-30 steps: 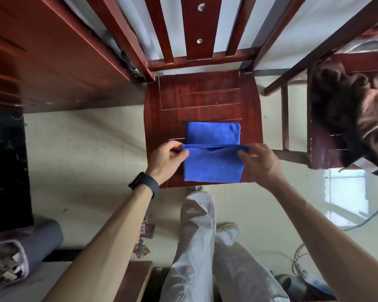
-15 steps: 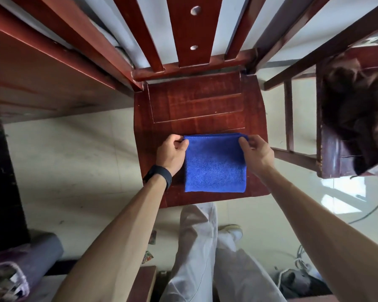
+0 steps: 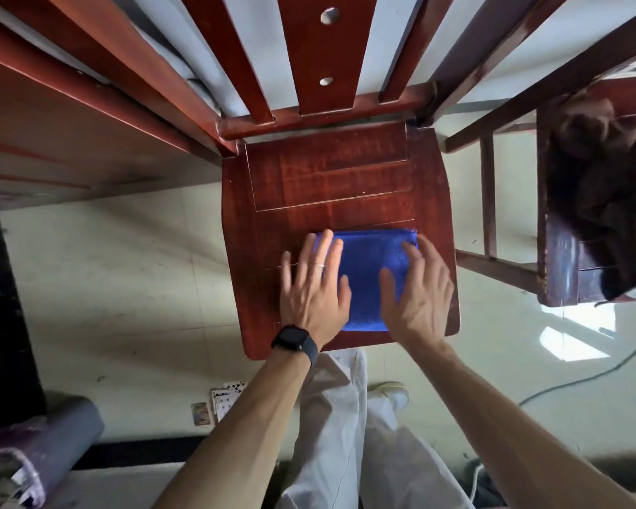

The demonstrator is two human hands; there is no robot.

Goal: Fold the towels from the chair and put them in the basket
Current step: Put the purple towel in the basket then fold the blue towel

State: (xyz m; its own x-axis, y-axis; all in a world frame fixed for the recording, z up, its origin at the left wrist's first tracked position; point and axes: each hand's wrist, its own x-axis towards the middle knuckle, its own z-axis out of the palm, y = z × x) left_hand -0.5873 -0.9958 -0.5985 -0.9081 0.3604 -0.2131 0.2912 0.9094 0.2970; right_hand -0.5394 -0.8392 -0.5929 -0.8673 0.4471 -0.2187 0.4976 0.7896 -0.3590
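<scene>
A folded blue towel (image 3: 368,266) lies flat on the front half of a red-brown wooden chair seat (image 3: 331,185). My left hand (image 3: 314,288) rests palm down on the towel's left side, fingers straight and spread, a black watch on its wrist. My right hand (image 3: 419,292) lies flat on the towel's right side, fingers straight. Both hands cover the towel's side edges. No basket is in view.
A second wooden chair (image 3: 562,266) at the right carries a heap of dark brown cloth (image 3: 610,192). A wooden table edge (image 3: 70,115) runs along the upper left. Playing cards (image 3: 224,400) lie on the tiled floor. A grey roll (image 3: 63,435) sits at the bottom left.
The near half of the towel was folded up over the far half. Both hands then let go of its far corners and now lie flat on top.
</scene>
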